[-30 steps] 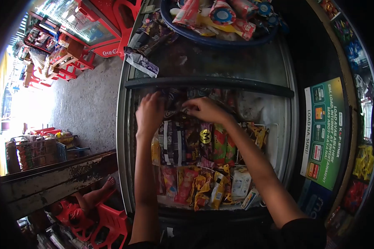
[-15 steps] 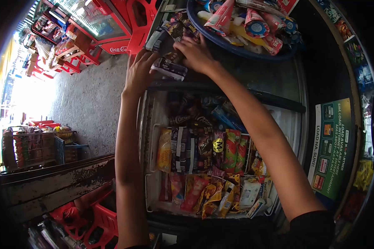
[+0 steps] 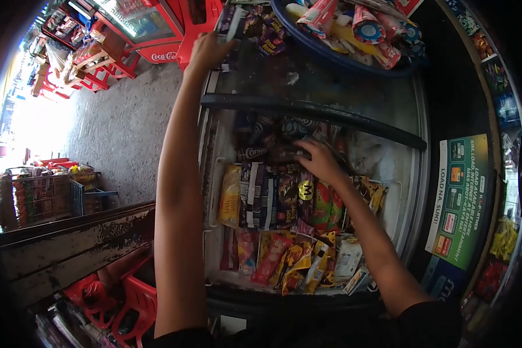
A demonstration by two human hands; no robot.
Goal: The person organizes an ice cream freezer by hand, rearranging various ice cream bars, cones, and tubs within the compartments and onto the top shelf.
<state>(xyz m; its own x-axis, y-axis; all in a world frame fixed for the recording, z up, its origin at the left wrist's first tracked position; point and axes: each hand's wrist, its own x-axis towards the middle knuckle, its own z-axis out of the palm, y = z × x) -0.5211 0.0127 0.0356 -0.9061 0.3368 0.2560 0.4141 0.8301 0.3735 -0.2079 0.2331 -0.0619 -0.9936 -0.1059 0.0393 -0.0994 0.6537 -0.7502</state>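
My left hand (image 3: 207,51) is at the upper left edge of the chest freezer, beside dark ice cream packs (image 3: 231,26) lying on the glass lid. Its thumb is spread from the fingers, which are partly hidden. Further right on the lid lie purple and yellow ice cream packs (image 3: 265,32). My right hand (image 3: 320,161) reaches into the freezer opening with fingers apart, over dark wrapped ice creams and near a Cornetto pack (image 3: 254,153). Below it are a row of dark purple packs (image 3: 261,194), a pack marked M (image 3: 305,191) and red-green packs (image 3: 327,207).
A blue basin (image 3: 345,61) of ice cream cones stands on the lid. The dark lid frame (image 3: 313,113) crosses the freezer. Yellow packs (image 3: 298,264) fill the near basket. A green poster (image 3: 459,200) is at right; a red Coca-Cola cooler (image 3: 159,54) and stools stand at left.
My right hand has moved from the packs on the lid down into the freezer opening. My left hand has shifted up and slightly right. The silver-purple pack between the hands has left that spot.
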